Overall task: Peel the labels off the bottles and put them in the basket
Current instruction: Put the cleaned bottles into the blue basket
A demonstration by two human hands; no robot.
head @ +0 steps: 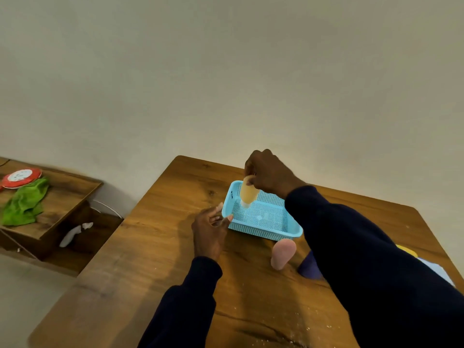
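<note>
Two hands work over the brown wooden surface. The right hand forms the working grip: its fingers are curled and clamped on the upper end of an orange translucent plastic bottle. The bottle hangs inverted with its narrow neck downward and its long axis close to upright. It is directly below the grip and above the far-left corner of a light-blue perforated plastic basket. Whether the neck touches the basket floor cannot be told. No label shows on the bottle. Judged from this, the step in hand is setting it down, and the move turns on a short descent along the bottle's own axis.

The left hand lies at the basket's near-left corner. Its grip is apart, with the fingers relaxed and holding nothing, and the fingertips are just beside the rim. Contact is uncertain.

Just beside the basket's near wall, a pink plastic bottle lies on its side on the surface. A dark purple bottle is near it, partly hidden by the right sleeve.

Well apart to the left, a low wooden shelf carries a crumpled green cloth.
</note>
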